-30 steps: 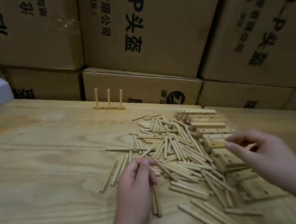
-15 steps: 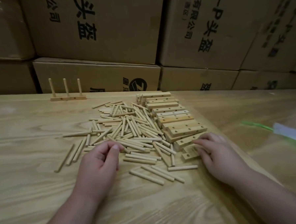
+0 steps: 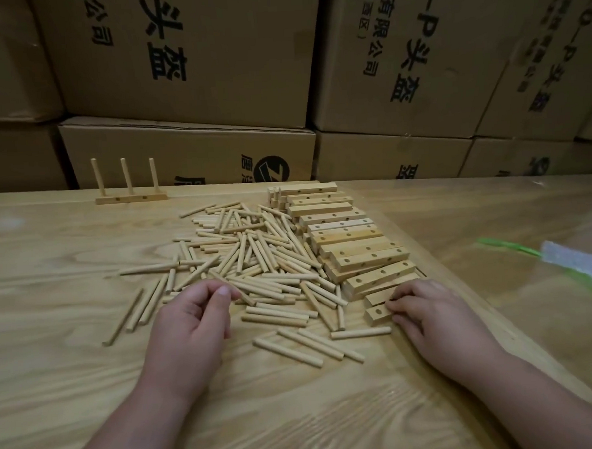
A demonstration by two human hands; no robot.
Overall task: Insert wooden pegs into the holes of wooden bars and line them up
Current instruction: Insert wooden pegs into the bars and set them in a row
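A loose pile of wooden pegs (image 3: pixel 255 257) lies mid-table. To its right runs a stacked row of drilled wooden bars (image 3: pixel 350 235). My left hand (image 3: pixel 193 319) rests at the pile's near edge, its thumb and curled fingers pinching the end of a peg (image 3: pixel 245 293). My right hand (image 3: pixel 433 316) lies at the near end of the row, and its fingers grip the right end of the nearest bar (image 3: pixel 376 314), which lies flat with one hole showing. One bar with three upright pegs (image 3: pixel 131 198) stands at the far left.
Stacked cardboard boxes (image 3: pixel 187 147) wall off the table's far edge. A clear plastic bag with a green strip (image 3: pixel 581 264) lies at the right. Stray pegs (image 3: pixel 304 347) lie between my hands. The light wooden tabletop (image 3: pixel 53 340) spreads to the left.
My right hand has dropped from above the bars onto the nearest bar and closed on its end. My left hand has stayed at the pile's near edge. The view has swung to the right.
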